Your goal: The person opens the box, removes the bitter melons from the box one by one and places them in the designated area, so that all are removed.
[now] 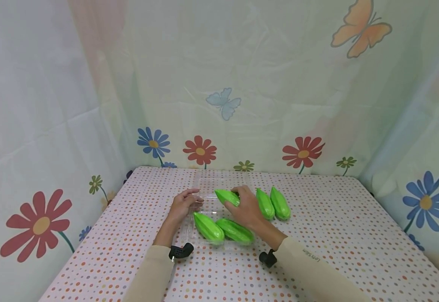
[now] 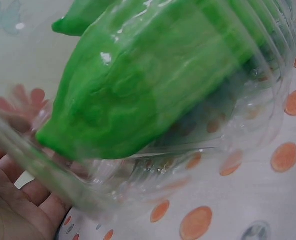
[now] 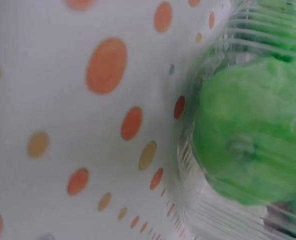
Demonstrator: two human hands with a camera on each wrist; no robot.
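Note:
A clear plastic clamshell container [image 1: 189,241] lies on the table with its lid tilted back away from me. Two pointed, ridged green fruits, one on the left [image 1: 209,227] and one on the right [image 1: 235,230], lie side by side in its near part. My right hand [image 1: 244,207] grips a third green fruit [image 1: 227,197] over the container's far part. At the left side of the container is my left hand [image 1: 181,206], its fingers loosely extended. In the left wrist view, the left hand's fingers [image 2: 35,192] show behind the plastic wall; contact is hard to tell.
Two more green fruits, one nearer [image 1: 265,204] and one farther right [image 1: 280,204], lie on the dotted tablecloth [image 1: 329,235] beyond my right hand. A flowered curtain [image 1: 265,105] surrounds the table at the back and sides.

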